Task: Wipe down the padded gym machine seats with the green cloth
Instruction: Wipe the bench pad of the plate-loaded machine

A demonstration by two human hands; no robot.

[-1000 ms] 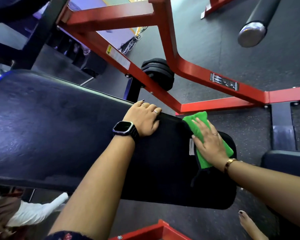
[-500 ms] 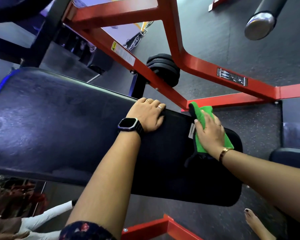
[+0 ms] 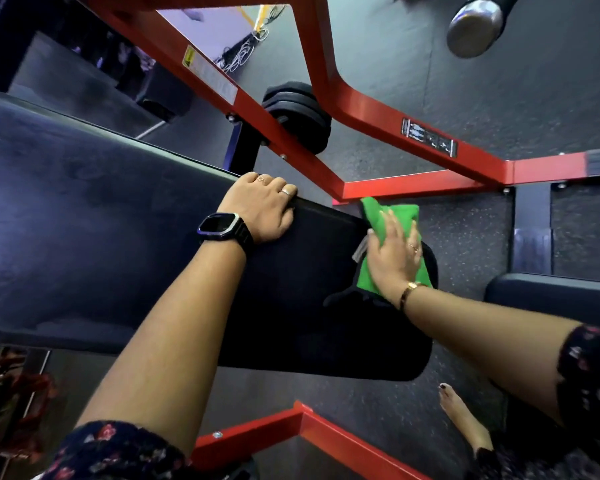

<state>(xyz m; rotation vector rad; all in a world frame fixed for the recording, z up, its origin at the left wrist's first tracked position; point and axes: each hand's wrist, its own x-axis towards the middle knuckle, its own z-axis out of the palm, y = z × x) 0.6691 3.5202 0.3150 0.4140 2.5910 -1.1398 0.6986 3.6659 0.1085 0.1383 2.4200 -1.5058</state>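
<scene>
Wiping seems partway: the seat pad (image 3: 291,306) is being worked at its far corner, and the long back pad (image 3: 84,220) looks still to do. The green cloth (image 3: 369,277) lies there under the right hand's (image 3: 394,258) flat, spread fingers and has slid further over the edge than before. The left hand (image 3: 260,209) stays curled over the seat pad's far rim.

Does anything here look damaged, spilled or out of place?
Nothing looks damaged or spilled. The green cloth overhangs the far edge of the padded seat under the right hand, which fits wiping. The left hand grips that edge. Only the bare foot on the gym floor looks unusual.
</scene>
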